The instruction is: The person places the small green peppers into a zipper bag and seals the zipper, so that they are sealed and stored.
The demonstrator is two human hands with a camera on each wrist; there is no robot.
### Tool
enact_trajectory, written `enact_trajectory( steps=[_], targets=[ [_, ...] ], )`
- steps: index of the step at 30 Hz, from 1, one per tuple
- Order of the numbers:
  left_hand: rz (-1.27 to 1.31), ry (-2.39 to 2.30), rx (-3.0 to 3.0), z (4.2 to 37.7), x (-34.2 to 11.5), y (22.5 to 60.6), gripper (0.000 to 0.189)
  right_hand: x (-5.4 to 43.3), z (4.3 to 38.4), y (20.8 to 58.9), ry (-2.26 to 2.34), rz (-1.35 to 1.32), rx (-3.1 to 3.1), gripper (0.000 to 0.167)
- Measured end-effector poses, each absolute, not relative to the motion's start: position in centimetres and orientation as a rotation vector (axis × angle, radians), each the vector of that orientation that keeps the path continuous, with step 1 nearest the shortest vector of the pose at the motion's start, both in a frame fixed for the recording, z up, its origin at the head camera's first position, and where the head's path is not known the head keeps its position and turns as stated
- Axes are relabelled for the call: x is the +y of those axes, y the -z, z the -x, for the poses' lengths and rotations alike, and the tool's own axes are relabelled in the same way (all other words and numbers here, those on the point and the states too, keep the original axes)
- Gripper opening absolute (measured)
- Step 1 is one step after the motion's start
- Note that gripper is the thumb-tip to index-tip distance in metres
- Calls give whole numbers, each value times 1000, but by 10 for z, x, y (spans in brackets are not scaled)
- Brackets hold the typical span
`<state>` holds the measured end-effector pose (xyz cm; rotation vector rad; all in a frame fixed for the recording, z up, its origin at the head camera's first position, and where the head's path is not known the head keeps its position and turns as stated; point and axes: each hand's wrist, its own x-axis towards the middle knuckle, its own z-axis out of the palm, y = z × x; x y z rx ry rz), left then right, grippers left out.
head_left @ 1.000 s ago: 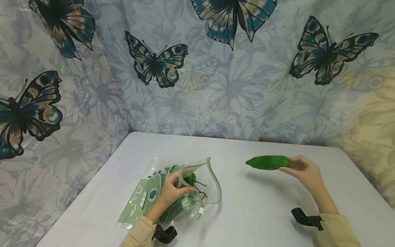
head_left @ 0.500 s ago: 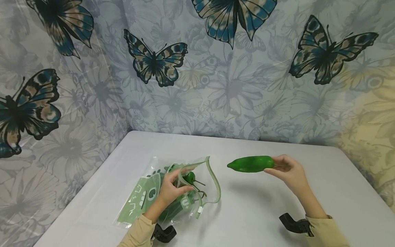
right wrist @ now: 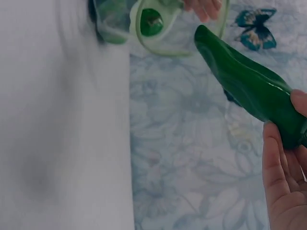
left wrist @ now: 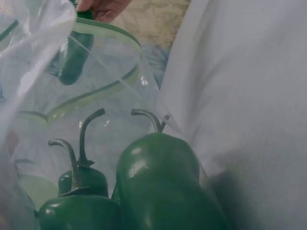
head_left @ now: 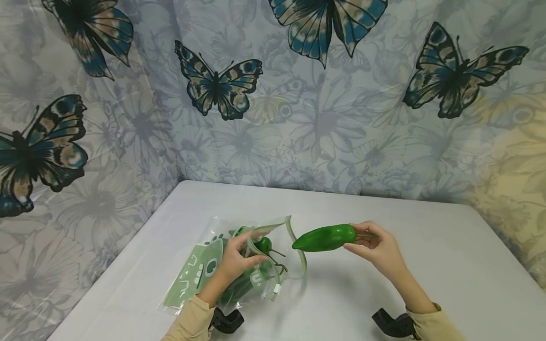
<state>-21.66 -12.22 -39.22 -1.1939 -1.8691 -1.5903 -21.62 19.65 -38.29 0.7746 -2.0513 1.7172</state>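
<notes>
My right hand (head_left: 381,251) pinches a long green chili pepper (head_left: 326,238) by its stem end, above the table. Its pointed tip faces left and overlaps the green rim of a clear zip bag (head_left: 183,289). The bag lies on its side with a green cartoon print, its mouth spread toward the right. My left hand (head_left: 233,259) grips the bag near the mouth, thumb and fingers apart on the rim. Several green peppers (left wrist: 156,172) with curved stems lie inside, seen closely in the left wrist view. In the right wrist view, thumb and fingers hold the pepper's thick end.
A white-covered table (head_left: 324,303) bears the bag. Behind it and at the left hangs a fabric backdrop (head_left: 315,128) with flowers and butterflies. Black wrist mounts (head_left: 227,322) sit on both forearms, close to the tabletop.
My right hand has carried the pepper leftward and slightly toward me, from the table's right side to the bag's mouth. The left hand and the bag have stayed almost still.
</notes>
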Motion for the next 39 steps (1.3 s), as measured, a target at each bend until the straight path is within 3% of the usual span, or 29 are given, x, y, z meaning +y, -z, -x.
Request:
enact_trajectory(
  steps=[7,28,39],
  targets=[
    [1205,1593,-1840,217,-119,395,49,170,216,381,-1736,-841,-2027,37],
    [1146,1635,-1902,215,-118,391,55,124,223,385,-1885,-598,-2179,32],
    [1189,1609,-1850,214,-117,390,51,98,209,363,-1848,-555,-2253,29]
  ],
)
